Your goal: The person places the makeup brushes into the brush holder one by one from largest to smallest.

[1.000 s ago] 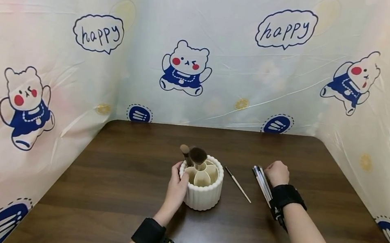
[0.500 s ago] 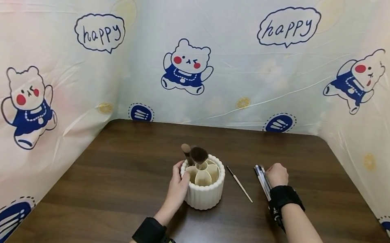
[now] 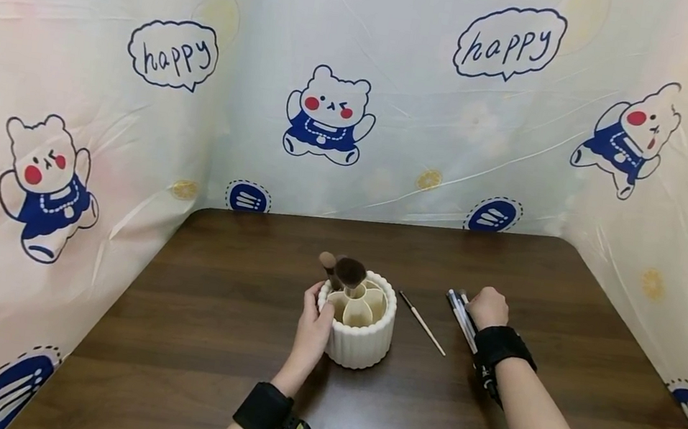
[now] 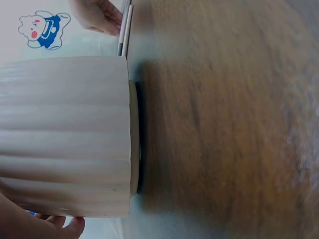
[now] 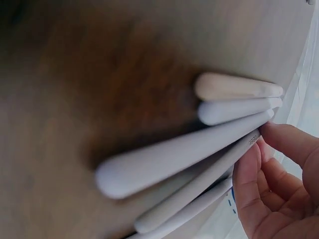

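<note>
My left hand [image 3: 310, 333] grips the left side of a white ribbed round holder [image 3: 360, 348] with petal-shaped compartments. Two makeup brushes [image 3: 350, 272] stand in it, bristles up. In the left wrist view the holder's wall [image 4: 65, 134] fills the left side, with fingertips [image 4: 75, 226] at its lower edge. My right hand [image 3: 490, 308] is over a row of slim sticks [image 3: 460, 314] on the table. In the right wrist view its thumb and forefinger pinch a grey-beige makeup brush handle [image 5: 194, 186] with small lettering. Several pale handles [image 5: 184, 154] lie beside it.
One slim brush [image 3: 423, 324] with a dark tip lies alone between the holder and the row. The brown wooden table [image 3: 203, 341] is bounded at the back and sides by a printed cloth [image 3: 394, 127].
One stick's tip now shows slightly apart from the row, beside my right hand's fingers. My left hand and the holder stay in place.
</note>
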Demonstrator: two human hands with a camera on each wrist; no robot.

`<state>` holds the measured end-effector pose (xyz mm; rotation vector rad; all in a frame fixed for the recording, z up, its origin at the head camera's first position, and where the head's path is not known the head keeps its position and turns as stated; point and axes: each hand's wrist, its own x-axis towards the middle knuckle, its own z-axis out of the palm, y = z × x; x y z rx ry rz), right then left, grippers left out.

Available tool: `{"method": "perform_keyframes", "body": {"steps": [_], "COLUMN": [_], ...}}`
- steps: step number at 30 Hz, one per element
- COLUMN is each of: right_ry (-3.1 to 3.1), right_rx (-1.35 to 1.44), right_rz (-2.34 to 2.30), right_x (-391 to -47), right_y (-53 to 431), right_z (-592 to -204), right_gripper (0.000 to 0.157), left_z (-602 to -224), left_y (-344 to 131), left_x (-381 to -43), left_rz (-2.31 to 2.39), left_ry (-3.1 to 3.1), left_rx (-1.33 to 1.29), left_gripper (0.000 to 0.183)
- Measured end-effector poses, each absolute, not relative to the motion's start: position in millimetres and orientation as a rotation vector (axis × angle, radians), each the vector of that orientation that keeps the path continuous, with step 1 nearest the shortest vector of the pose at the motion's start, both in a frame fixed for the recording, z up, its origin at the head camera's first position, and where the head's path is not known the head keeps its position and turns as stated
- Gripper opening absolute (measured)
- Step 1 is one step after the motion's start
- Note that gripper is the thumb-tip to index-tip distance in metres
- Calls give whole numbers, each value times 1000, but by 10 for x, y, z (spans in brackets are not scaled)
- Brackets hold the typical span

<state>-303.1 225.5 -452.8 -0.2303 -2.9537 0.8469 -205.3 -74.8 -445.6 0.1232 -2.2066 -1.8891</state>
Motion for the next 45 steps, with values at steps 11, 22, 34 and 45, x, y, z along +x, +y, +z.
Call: {"method": "perform_keyframes", "body": {"steps": [11,22,34,45], "right_ry": [-2917,-2884,-2674,-2490], "right_rx": [-240,-295,-334,-237], "right_rz": [867,931,1062,1175], "right_x": [-3018,-3031,-3066,-3098], "right_y": [2258,2283,2240,2096], "right_z": [-4510,-4499,-4286,-3954], "right_gripper": [32,20,24,29], "left_z": [-4434,-4441,-4444,-4427], "left_y": [-743,-746,-752,-761], "left_x": [-2042,-2030,-2023,-2008], "left_rz": [-1881,-1894,-1896,-1913], "left_ry": [-2188,-2197,-2201,-2199], "left_rx": [121,113,110,112], "left_gripper": [47,47,47,47]}}
